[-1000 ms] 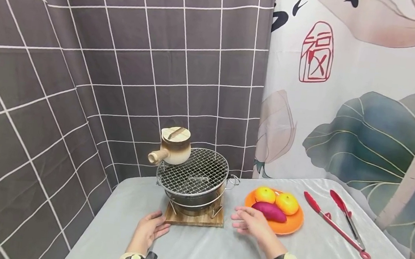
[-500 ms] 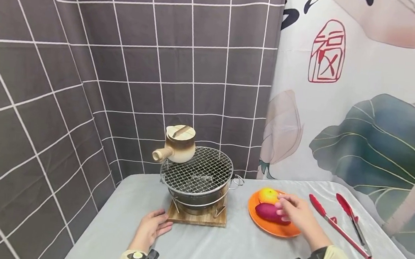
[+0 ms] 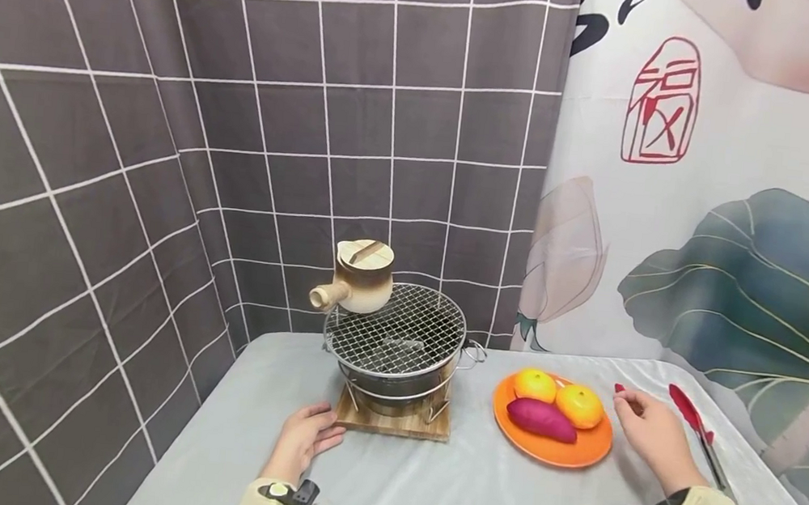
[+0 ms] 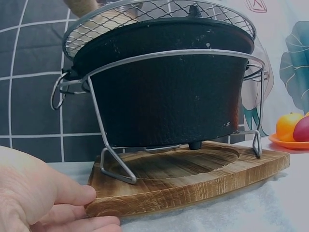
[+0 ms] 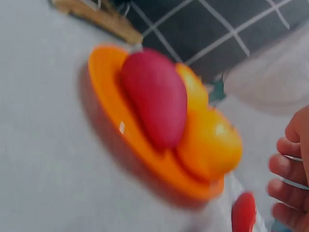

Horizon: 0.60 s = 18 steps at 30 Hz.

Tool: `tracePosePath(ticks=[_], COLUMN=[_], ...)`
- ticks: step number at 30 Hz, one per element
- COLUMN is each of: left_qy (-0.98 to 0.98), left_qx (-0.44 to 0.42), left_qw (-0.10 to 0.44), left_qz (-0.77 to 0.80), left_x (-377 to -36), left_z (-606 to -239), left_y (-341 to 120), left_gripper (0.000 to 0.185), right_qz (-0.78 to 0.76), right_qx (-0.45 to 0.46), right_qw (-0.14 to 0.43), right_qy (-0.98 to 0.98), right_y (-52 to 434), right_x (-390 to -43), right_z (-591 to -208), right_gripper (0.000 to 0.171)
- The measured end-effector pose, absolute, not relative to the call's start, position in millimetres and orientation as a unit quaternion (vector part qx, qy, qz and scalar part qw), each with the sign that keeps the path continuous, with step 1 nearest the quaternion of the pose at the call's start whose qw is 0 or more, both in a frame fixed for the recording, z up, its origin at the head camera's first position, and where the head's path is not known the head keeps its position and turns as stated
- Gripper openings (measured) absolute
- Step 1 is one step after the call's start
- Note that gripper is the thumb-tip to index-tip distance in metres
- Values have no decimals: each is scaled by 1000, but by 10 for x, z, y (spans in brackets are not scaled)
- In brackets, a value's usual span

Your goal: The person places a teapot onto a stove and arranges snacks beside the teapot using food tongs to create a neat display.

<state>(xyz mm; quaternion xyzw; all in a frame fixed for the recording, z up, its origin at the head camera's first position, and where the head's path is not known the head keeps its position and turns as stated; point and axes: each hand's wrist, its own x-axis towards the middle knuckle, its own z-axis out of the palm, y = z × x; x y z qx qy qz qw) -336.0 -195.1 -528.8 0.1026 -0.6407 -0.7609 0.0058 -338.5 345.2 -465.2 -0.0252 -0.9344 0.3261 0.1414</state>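
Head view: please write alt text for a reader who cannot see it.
A person's right hand reaches over red tongs beside an orange plate holding two oranges and a purple sweet potato. The left hand rests flat on the table by the wooden board under a mesh-topped charcoal grill carrying a small clay pot.

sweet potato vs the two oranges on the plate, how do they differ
The sweet potato is purple-red, long and tapered, lying on its side at the front of the orange plate. The oranges are round and orange-yellow, sitting side by side behind it, so they blend with the plate's colour while the sweet potato stands out. All three share the one plate, touching each other, with neither hand on them.
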Motion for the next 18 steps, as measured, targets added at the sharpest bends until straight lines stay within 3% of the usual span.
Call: tracePosePath(ticks=[3,6,18], left_qy=[-641,-641,-642], left_qx=[100,98,106], left_qw=[8,10,11], left_qz=[-761,-762,-760], left_x=[-3368,-3375,-3369], left_z=[-5278,-5272,-5269], left_y=[-1943,-1937,-1932], left_gripper=[60,58,57], right_qz=[290,268,208], right_qx=[-51,-91,-226], right_qw=[176,186,68], right_qy=[-939,-941,-949], right_y=[3591,3707,4004], right_x=[-3388,-3378,-3395], right_z=[-4722,-4765,-5025], right_gripper=[44,53,118])
